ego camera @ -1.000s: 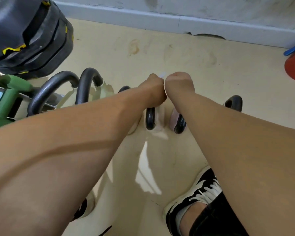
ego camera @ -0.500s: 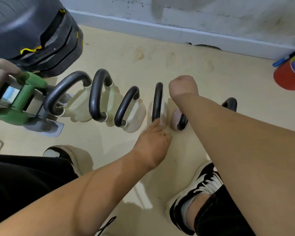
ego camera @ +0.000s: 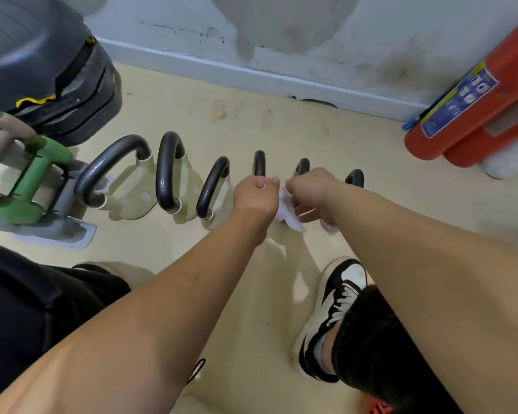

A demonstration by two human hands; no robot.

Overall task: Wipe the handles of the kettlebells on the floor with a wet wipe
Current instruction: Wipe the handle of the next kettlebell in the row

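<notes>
The wet wipe [ego camera: 287, 211] hangs just right of the frame's centre, a crumpled white sheet stretched between your two hands. Your left hand [ego camera: 256, 195] has its fingers curled and pinches the wipe's left edge. Your right hand [ego camera: 311, 192] grips the other side, knuckles up. The two hands sit close together, almost touching, with only the wipe between them.

They hover in front of the row of kettlebells [ego camera: 132, 198] that runs across the middle of the frame on the beige floor [ego camera: 251, 121]. Six dark handles show. The big arches at centre left [ego camera: 117, 161] and [ego camera: 168, 171] top cream bodies. The handle just above your left hand [ego camera: 260, 162] and the one above your right hand [ego camera: 303, 166] are seen nearly edge-on. You cannot tell whether the wipe touches either of them.

At the left edge lies a green dumbbell [ego camera: 27, 186], with a stack of black weight plates [ego camera: 51, 73] above it in the upper left. Red fire extinguishers [ego camera: 473, 121] lean against the stained wall [ego camera: 311, 31] in the upper right. Your black-and-white shoe [ego camera: 338, 297] stands at lower right.
</notes>
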